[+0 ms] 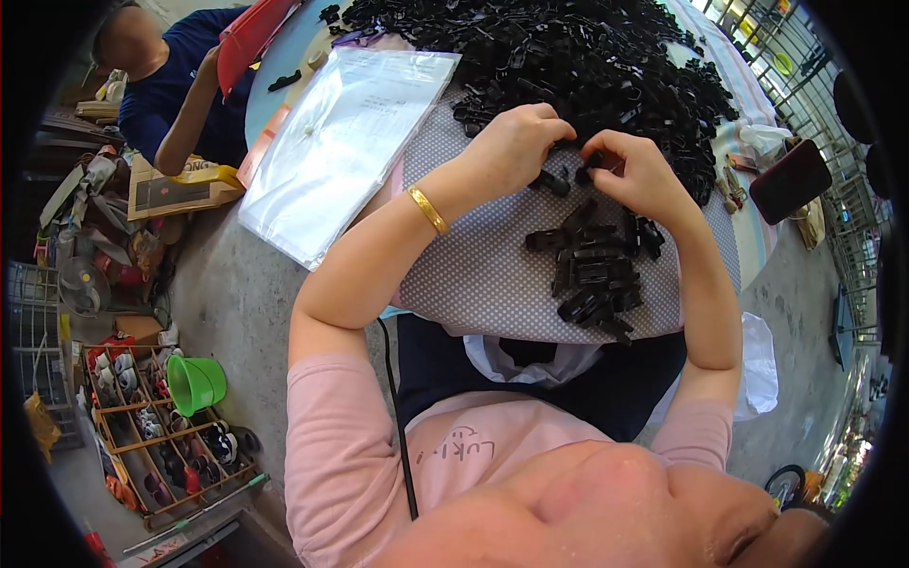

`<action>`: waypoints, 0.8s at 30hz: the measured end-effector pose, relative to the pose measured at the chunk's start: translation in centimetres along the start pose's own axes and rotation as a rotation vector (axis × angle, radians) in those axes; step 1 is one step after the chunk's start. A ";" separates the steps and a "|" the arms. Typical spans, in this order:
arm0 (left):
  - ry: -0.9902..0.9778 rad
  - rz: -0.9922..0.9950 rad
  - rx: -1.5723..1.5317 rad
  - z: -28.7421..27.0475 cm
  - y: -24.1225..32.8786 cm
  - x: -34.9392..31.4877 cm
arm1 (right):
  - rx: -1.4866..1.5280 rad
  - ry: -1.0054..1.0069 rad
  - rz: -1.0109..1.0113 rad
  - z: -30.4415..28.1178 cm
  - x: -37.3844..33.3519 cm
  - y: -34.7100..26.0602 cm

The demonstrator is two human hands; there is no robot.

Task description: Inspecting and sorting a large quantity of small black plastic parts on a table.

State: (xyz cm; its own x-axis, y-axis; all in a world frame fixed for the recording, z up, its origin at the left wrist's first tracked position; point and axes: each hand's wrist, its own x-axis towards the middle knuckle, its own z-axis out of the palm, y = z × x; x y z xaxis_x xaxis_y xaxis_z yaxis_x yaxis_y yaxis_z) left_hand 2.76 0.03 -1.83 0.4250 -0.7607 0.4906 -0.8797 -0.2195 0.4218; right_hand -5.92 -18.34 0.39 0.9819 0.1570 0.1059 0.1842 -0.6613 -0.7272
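Note:
My left hand (519, 147), with a gold bangle at the wrist, is closed over the table's dotted cloth (454, 246). A short black plastic piece (549, 183) shows below its curled fingers and appears to be held by them. Close to its right, my right hand (642, 175) pinches another small black plastic piece (589, 167) between thumb and fingers. Just nearer to me lies a small pile of black plastic clips (597, 270). Beyond both hands spreads a large heap of similar black parts (587, 57).
Papers in a clear sleeve (350, 142) lie left of my arm. A dark phone (791, 182) is at the right. Across the table's left side, a person in dark blue (185, 76) holds a red tray (248, 43). A shoe rack (161, 426) and green bucket (196, 383) stand lower left.

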 end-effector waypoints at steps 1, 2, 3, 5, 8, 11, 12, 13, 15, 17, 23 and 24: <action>-0.041 -0.003 0.024 -0.1 0.2 0.1 | -0.095 -0.020 0.028 -0.2 -0.1 -0.1; -0.041 -0.002 0.024 0.0 0.1 0.1 | -0.096 -0.019 0.028 -0.3 -0.1 0.0; -0.070 0.020 0.057 0.1 0.0 0.1 | -0.124 -0.008 0.009 -0.3 -0.1 0.2; -0.099 0.041 0.093 -0.2 0.1 0.1 | -0.151 0.003 -0.013 -0.3 -0.1 0.4; -0.190 0.065 0.097 -1.1 0.5 0.2 | -0.124 -0.018 -0.027 -0.5 -0.2 0.5; -0.268 0.021 0.028 -2.0 0.2 0.4 | -0.158 -0.012 -0.109 -0.4 -0.2 0.9; -0.263 0.020 -0.026 -2.2 0.0 0.4 | -0.168 -0.023 -0.118 -0.3 -0.2 0.8; -0.259 0.018 -0.079 -2.2 -0.1 0.4 | -0.177 -0.034 -0.126 -0.3 -0.2 0.8; -0.203 0.040 -0.054 -2.0 -0.1 0.4 | -0.181 -0.043 -0.125 -0.3 -0.1 0.7; -0.147 0.064 -0.032 -1.8 0.0 0.5 | -0.186 -0.051 -0.121 -0.5 -0.1 0.8; 0.215 -0.062 0.087 -2.0 -0.4 0.7 | -0.219 -0.065 -0.166 -0.4 -0.1 1.4; 0.327 -0.085 0.131 -2.3 -1.0 0.8 | -0.201 -0.067 -0.152 -0.4 0.0 1.2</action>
State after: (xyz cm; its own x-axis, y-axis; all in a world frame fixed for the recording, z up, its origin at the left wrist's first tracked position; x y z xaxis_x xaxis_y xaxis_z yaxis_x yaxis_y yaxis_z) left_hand 4.42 1.05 -0.12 0.5247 -0.5054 0.6850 -0.8493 -0.3658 0.3807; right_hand -5.66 -19.45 -0.26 0.9384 0.3093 0.1539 0.3410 -0.7578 -0.5563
